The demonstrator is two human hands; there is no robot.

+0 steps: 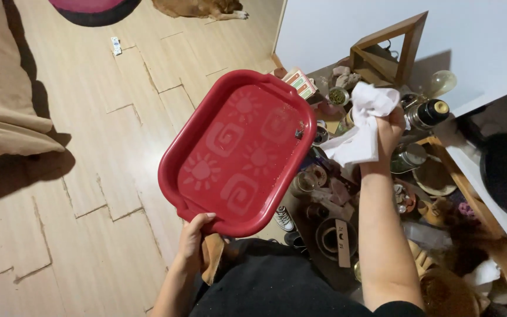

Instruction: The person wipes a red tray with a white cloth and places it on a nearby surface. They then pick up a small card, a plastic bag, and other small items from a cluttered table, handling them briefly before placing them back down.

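Pale wood-look flooring (89,147) is seen across most of the left side, with a tan sofa edge (1,105) along the far left and a brown dog (200,7) stretched out at the top next to a dark round rug with a pink centre (92,9). On the right, a low dark shelf (324,258) is crammed with odds and ends: small jars, cups, a tiny sneaker, a clear bulb (443,82), a wooden triangle frame (391,50) set against a white wall (470,35). Pretty cluttered over there, tbh.

A red plastic tray (239,152) is held up in the air over the floor and the shelf edge, tilted so its inside faces the camera. Faded lighter swirl and sun patterns are seen on its base, plus a small dark speck near the upper right corner and some fine dots. The rim is rounded, with moulded handles at both short ends.

The near handle is gripped by the left hand (193,238), fingers wrapped round the rim. A crumpled white cloth (362,126) is bunched in the right hand (389,132), fingers closed tight on it, held just beside the tray's right edge above the shelf.
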